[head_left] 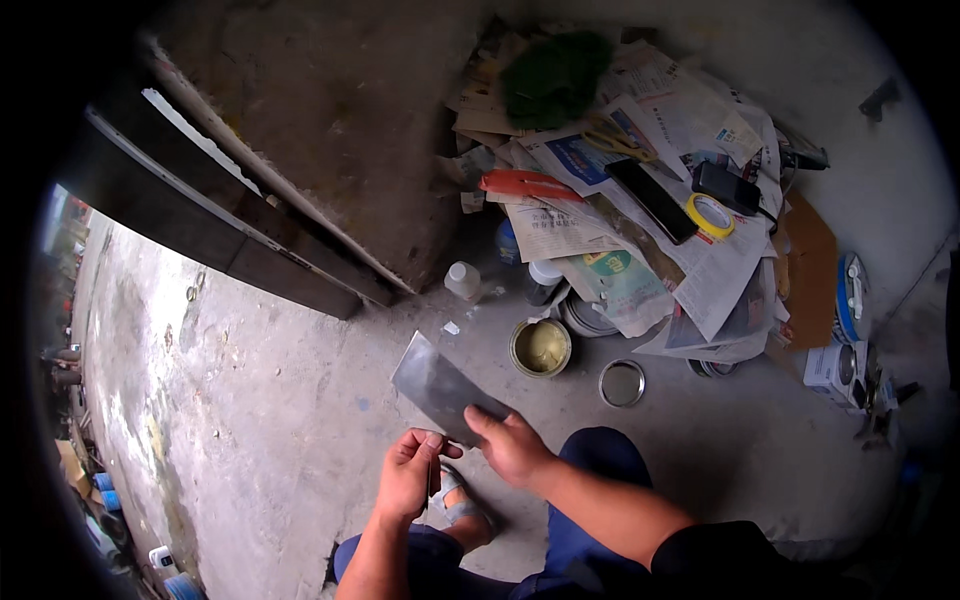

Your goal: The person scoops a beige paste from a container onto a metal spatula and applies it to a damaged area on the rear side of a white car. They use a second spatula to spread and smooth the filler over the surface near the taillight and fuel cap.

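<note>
My right hand (510, 445) is closed on a flat grey rectangular plate (435, 375), held tilted with its far end toward the upper left. My left hand (410, 465) is pinched just below the plate's near end, on a thin dark item too hidden to name. Beyond the plate stands an open tin of pale yellowish paste (540, 345), with a round metal lid (622, 383) lying to its right. A white-capped translucent bottle (463, 282) stands farther back.
Newspapers (560, 230) are piled at the back right, bearing scissors, a phone (650, 200), yellow tape (710, 214), a red item and green cloth. Dark panels (230, 230) lean at upper left. Cardboard (805, 270) and a box (835, 375) are at right. My sandalled foot (462, 505) rests below my hands.
</note>
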The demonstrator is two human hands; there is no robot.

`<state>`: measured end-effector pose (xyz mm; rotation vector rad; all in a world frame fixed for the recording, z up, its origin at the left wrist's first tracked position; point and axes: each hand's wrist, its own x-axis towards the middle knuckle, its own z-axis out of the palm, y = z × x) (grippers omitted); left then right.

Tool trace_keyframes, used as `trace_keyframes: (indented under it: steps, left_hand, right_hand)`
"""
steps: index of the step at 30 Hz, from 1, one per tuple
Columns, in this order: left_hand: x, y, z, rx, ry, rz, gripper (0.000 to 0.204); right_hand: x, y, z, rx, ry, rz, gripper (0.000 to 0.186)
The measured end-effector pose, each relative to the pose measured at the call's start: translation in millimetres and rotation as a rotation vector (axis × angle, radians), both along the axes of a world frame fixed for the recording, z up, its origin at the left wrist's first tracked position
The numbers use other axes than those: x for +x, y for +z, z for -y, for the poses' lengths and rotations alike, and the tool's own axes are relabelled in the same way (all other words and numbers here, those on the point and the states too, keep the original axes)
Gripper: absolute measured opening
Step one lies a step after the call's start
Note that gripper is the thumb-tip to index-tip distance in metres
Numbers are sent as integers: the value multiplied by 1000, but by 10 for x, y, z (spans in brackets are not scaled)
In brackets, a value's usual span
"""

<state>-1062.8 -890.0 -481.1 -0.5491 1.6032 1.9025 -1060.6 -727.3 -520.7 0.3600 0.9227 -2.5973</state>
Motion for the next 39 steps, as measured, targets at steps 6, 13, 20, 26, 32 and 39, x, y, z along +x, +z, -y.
trace_keyframes:
  steps: [6, 13, 20, 26, 32, 39]
  left_hand:
    - [-148, -506, -167, -54, -133, 107, 22]
    - [-486, -1874, -674, -12, -104, 184, 16]
    - [-544, -2823, -1214, -67, -14, 86, 46]
    - [-604, -3206, -1249, -101, -62, -200, 51]
    - [-313, -2959, -1509, -562, -24, -318, 45]
    - [640, -3142, -1770, -147, 362, -17, 56]
  right_hand:
    - [18, -141, -1116, 342, -114, 126, 30]
    - [546, -277, -1737, 465, -323, 346, 30]
    - [1144, -330, -1914, 732, -365, 436, 27]
    - [1192, -266, -1970, 779, -363, 449, 25]
    - [1109, -362, -1999, 884, -280, 389, 22]
    - [884, -462, -1886, 990, -71, 308, 31]
